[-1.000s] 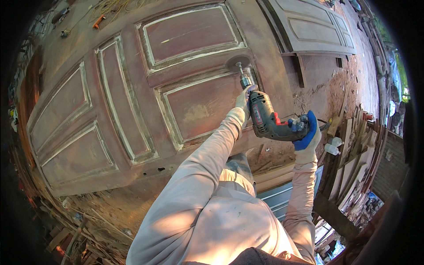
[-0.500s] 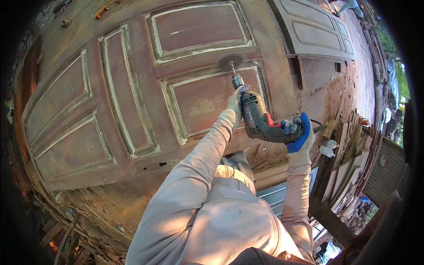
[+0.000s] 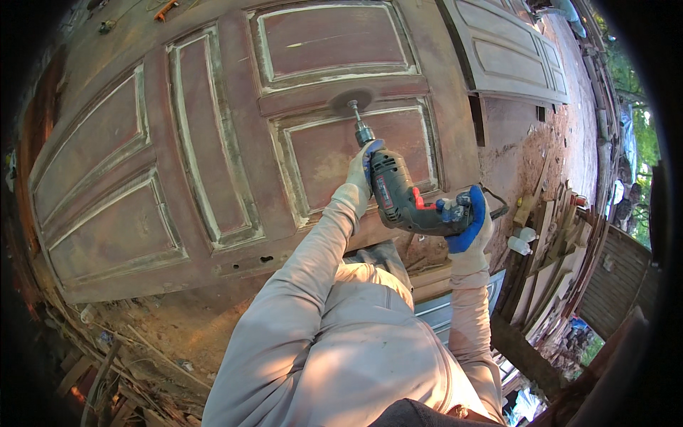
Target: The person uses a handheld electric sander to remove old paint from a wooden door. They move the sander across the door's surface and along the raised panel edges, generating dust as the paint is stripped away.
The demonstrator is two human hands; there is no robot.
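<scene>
I hold a dark electric drill (image 3: 393, 186) with a red trigger in both gloved hands. My right hand (image 3: 471, 226), in a blue-palmed glove, is wrapped round the rear handle. Up front, my left hand (image 3: 361, 169) grips the drill body just behind the chuck. A round sanding disc (image 3: 346, 104), blurred as if spinning, sits on the drill's shaft. It is over the rail between two panels of a brown wooden door (image 3: 228, 135); whether it touches the wood I cannot tell. Pale, worn lines border the door's panels.
A second, greyer panelled door (image 3: 509, 60) lies at the far right. White plastic bottles (image 3: 521, 242) and stacked wood boards (image 3: 551, 267) are on the right. An orange tool (image 3: 166, 10) lies at the far left. Wood scraps (image 3: 107, 384) cover the ground at the lower left.
Both hands have carried the drill slightly left, and its disc has shifted left along the rail between the panels. The view has shifted a little too. The grip looks the same.
</scene>
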